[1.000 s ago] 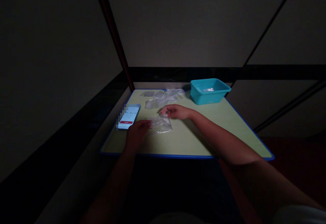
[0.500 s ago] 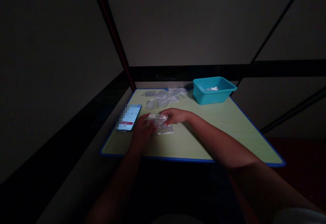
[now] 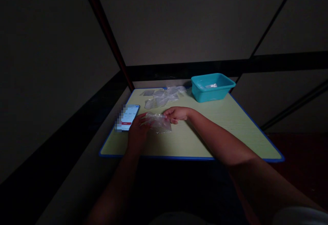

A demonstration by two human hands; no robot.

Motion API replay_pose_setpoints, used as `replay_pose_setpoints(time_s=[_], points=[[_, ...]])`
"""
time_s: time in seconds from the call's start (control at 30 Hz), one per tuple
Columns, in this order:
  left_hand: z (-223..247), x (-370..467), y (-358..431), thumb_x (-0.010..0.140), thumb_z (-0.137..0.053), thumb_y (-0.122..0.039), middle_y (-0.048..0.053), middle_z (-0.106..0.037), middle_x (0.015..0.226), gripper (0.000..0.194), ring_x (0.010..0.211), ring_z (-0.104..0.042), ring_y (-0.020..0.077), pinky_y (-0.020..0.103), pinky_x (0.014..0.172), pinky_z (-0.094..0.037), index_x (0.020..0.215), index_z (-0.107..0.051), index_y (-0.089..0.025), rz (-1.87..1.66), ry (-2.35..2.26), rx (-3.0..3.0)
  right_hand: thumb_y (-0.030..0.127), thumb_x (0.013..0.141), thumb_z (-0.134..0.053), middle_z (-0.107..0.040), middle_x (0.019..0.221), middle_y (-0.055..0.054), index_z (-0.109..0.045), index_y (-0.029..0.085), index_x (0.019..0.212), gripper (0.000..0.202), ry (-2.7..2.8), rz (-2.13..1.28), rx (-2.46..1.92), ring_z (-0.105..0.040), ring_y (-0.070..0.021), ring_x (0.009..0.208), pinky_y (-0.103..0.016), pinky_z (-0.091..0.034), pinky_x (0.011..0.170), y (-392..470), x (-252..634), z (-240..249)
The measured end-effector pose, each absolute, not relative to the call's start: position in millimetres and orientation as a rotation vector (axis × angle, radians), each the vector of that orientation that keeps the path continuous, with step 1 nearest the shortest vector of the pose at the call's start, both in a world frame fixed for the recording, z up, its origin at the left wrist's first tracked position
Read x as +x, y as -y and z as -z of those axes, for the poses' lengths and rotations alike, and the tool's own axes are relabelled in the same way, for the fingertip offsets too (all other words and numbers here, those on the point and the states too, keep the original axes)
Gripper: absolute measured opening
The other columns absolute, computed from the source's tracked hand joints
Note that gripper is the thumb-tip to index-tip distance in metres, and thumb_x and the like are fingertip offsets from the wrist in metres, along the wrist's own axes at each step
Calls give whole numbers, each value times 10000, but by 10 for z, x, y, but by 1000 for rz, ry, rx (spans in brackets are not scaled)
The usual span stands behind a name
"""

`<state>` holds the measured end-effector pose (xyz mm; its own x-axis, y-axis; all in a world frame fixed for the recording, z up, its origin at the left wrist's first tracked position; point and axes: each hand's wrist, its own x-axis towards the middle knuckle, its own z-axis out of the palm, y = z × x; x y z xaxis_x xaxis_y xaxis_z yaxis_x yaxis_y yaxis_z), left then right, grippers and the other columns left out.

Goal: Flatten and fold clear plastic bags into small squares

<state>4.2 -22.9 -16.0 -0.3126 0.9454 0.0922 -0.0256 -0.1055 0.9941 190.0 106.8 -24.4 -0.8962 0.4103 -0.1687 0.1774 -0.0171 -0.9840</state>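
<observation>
A clear plastic bag [image 3: 160, 124] is stretched between my hands, just above the near middle of the table. My left hand [image 3: 138, 127] grips its left edge, with the fingers partly in shadow. At the bag's upper right corner my right hand [image 3: 176, 113] pinches the film between thumb and forefinger, the other fingers curled. Whether the bag holds anything inside cannot be made out. Beyond my hands, several more clear plastic bags [image 3: 160, 98] lie loosely overlapped.
A turquoise plastic basket [image 3: 208, 95] stands at the table's back right, with some clear plastic in it. A lit phone [image 3: 130, 115] lies at the left edge. The pale table [image 3: 217, 129] has a blue rim and meets dark walls at its back and left.
My right thumb and fingers have shifted to the bag's upper corner, and the bag is spread flatter. My left hand has moved slightly left. The view has tilted a little.
</observation>
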Motion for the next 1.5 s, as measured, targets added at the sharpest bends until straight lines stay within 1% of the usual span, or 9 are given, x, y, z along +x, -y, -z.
replay_pose_setpoints(time_s=[0.13, 0.3, 0.5, 0.57, 0.8, 0.93, 1.2, 1.37, 1.5], points=[[159, 60, 206, 713, -662, -195, 16, -667, 831, 517, 841, -683, 183, 328, 774, -546, 1193, -472, -209, -1447, -1302, 927, 276, 744, -656, -498, 481, 86, -497, 161, 765, 197, 2038, -2037, -601, -381, -49, 324, -168, -261, 334, -1053, 1868, 280], [142, 46, 133, 705, -681, -121, -11, -672, 773, 501, 754, -697, 156, 318, 747, -560, 1161, -493, -215, -1503, -1235, 758, 239, 756, -624, -585, 568, 62, -476, 165, 783, 168, 2037, -2015, -586, -393, -40, 309, -161, -270, 306, -1032, 1844, 299], [61, 11, 68, 775, -632, -163, 12, -686, 818, 119, 824, -692, 179, 324, 747, -554, 858, -551, -194, -1355, -1236, 657, 273, 740, -663, -588, 553, 74, -451, 177, 818, 245, 2035, -2009, -566, -392, -42, 291, -154, -257, 291, -1043, 1853, 309], [31, 32, 65, 792, -592, -114, 16, -691, 810, 94, 829, -690, 170, 305, 751, -552, 829, -552, -190, -1323, -1204, 626, 297, 733, -676, -574, 528, 83, -444, 181, 825, 275, 2034, -2008, -564, -394, -46, 289, -153, -258, 291, -1048, 1853, 311], [-101, 61, 138, 745, -580, -5, -6, -666, 737, 595, 638, -696, 176, 328, 649, -581, 1287, -417, -190, -1172, -1274, 772, 288, 577, -786, -641, 597, 54, -489, 164, 845, 419, 2098, -2019, -558, -436, -46, 323, -155, -321, 317, -1061, 1832, 302], [-93, -17, 136, 678, -626, 35, -24, -640, 695, 745, 614, -675, 168, 331, 649, -585, 1357, -392, -165, -1132, -1356, 887, 246, 553, -802, -589, 537, 79, -542, 145, 822, 388, 2196, -2019, -556, -437, -39, 347, -143, -316, 335, -1057, 1824, 274], [83, -212, 32, 665, -715, -92, -2, -658, 692, 762, 668, -676, 195, 325, 629, -574, 1368, -429, -171, -1104, -1522, 1119, 232, 555, -769, -558, 538, 95, -529, 150, 788, 345, 2366, -1984, -523, -399, -34, 373, -153, -266, 353, -1082, 1811, 270], [34, -263, 62, 687, -669, -99, 2, -664, 692, 695, 683, -671, 186, 334, 656, -572, 1347, -460, -166, -1067, -1566, 1279, 216, 557, -765, -547, 512, 97, -528, 148, 764, 322, 2408, -1976, -513, -406, -39, 375, -155, -246, 363, -1089, 1798, 273], [-47, -208, 68, 756, -645, -217, 9, -668, 681, 575, 647, -666, 183, 312, 598, -562, 1309, -492, -171, -1042, -1664, 1301, 212, 567, -765, -556, 531, 90, -529, 147, 764, 314, 2412, -1965, -511, -410, -39, 386, -156, -251, 375, -1064, 1802, 234]])
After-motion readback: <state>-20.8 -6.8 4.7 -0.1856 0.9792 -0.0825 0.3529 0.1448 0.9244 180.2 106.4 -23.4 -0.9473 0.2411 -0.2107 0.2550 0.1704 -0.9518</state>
